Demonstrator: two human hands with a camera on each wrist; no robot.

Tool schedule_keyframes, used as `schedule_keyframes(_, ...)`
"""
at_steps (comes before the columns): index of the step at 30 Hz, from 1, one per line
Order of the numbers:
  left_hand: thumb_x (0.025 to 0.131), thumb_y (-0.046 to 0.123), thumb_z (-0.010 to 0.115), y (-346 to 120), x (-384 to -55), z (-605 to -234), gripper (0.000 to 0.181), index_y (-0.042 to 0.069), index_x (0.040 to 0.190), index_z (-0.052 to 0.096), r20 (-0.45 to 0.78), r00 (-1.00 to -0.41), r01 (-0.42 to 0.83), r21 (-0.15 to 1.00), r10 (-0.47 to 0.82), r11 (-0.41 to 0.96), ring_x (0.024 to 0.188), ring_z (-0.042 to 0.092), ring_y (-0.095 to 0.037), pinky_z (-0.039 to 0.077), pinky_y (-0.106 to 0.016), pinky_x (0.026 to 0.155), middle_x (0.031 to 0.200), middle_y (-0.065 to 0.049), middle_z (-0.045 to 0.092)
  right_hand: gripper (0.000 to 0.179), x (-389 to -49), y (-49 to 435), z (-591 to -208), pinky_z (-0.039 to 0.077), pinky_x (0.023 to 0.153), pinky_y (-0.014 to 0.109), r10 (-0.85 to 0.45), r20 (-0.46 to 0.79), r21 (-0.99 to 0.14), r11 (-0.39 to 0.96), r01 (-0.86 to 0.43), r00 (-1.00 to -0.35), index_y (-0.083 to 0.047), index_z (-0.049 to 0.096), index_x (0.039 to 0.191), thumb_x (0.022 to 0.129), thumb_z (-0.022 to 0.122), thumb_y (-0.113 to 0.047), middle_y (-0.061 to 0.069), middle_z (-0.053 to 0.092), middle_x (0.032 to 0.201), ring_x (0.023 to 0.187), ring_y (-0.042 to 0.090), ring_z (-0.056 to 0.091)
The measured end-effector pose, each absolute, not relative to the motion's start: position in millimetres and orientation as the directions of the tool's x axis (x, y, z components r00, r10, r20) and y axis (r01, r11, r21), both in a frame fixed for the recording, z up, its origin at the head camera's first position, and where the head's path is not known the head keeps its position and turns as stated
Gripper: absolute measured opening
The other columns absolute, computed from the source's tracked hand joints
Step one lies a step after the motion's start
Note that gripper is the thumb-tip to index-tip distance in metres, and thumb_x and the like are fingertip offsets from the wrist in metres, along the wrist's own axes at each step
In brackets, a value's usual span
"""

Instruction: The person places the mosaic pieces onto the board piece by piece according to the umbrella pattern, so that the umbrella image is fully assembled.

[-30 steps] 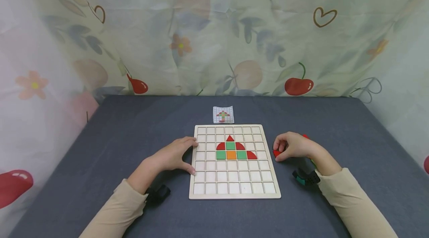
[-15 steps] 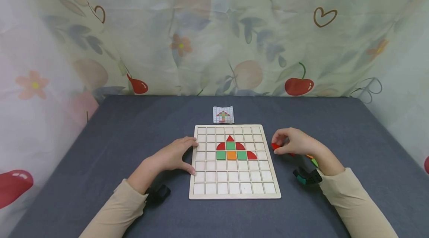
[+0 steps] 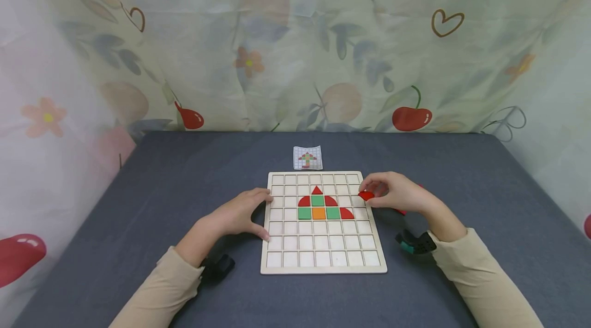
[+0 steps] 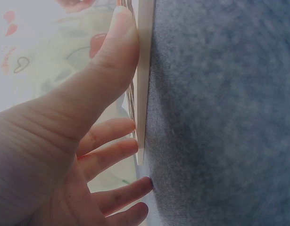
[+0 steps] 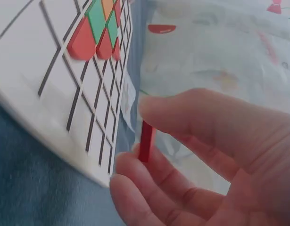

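A pale wooden grid board (image 3: 283, 243) lies on the dark cloth. In its squares sit a red triangle (image 3: 316, 191), red quarter-round tiles (image 3: 347, 213), green squares (image 3: 317, 200) and one orange square (image 3: 318, 213). My left hand (image 3: 235, 213) touches the board's left edge, thumb and fingers spread and nearly straight. Between the thumb and fingers of my right hand (image 3: 398, 193) is pinched a red tile (image 3: 366, 195), with a curved edge in the head view. It is held over the board's upper right edge. The right wrist view shows this tile edge-on.
Behind the board lies a small card (image 3: 307, 157) printed with a coloured grid pattern. More red tiles (image 3: 401, 212) lie beside and partly under the right forearm. A black wrist device (image 3: 415, 242) hangs below the right wrist. A patterned curtain (image 3: 295, 61) closes off the back.
My right hand has lifted the red tile from the cloth and carried it left and away from me, to the board's upper right edge. The left hand and board have stayed put.
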State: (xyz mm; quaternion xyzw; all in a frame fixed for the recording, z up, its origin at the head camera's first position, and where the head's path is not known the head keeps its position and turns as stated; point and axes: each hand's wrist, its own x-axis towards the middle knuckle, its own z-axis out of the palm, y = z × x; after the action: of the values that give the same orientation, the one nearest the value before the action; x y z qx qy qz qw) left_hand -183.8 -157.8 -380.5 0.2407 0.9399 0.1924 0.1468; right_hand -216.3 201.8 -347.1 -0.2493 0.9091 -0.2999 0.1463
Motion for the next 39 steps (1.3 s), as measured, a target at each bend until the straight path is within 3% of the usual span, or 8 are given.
schedule_keyframes(3,0.065,0.044,0.082,-158,-184,-381,0.087,0.003,0.134,0.046,-0.183,-0.841,0.397,0.431,0.510,0.810,0.134,0.037,-0.033,0.033,-0.047,0.109,0.146,-0.016,0.039,0.023,-217,197,-348,0.052,0.080,0.035,-0.551,-0.081,-0.615,0.683,-0.394,-0.830,-0.007,0.064,0.103,0.081,0.069,-0.008,0.009,0.065,0.099,0.079,0.013,0.058)
schedule_keyframes(10,0.065,0.043,0.082,-158,-185,-381,0.087,0.003,0.133,0.046,-0.179,-0.842,0.398,0.432,0.509,0.809,0.134,0.037,-0.033,0.033,-0.047,0.109,0.145,-0.016,0.039,0.025,-217,183,-349,0.051,0.070,0.024,-0.545,-0.067,-0.627,0.675,-0.389,-0.836,-0.002,0.064,0.101,0.079,0.072,-0.009,0.011,0.064,0.095,0.076,0.012,0.057)
schedule_keyframes(23,0.065,0.044,0.081,-157,-184,-379,0.088,0.004,0.135,0.045,-0.205,-0.844,0.376,0.431,0.495,0.820,0.135,0.035,-0.033,0.033,-0.047,0.110,0.147,-0.015,0.037,0.023,-216,160,-352,0.055,0.077,0.031,-0.601,-0.052,-0.670,0.613,-0.418,-0.798,-0.004,0.066,0.103,0.080,0.071,-0.010,0.011,0.067,0.098,0.079,0.013,0.059)
schedule_keyframes(39,0.064,0.044,0.082,-155,-185,-380,0.089,0.005,0.135,0.045,-0.209,-0.851,0.364,0.426,0.481,0.828,0.135,0.036,-0.033,0.033,-0.047,0.110,0.146,-0.015,0.038,0.026,-215,137,-355,0.051,0.073,0.024,-0.660,-0.073,-0.680,0.581,-0.447,-0.747,-0.004,0.065,0.109,0.083,0.067,-0.009,0.011,0.067,0.107,0.082,0.015,0.060)
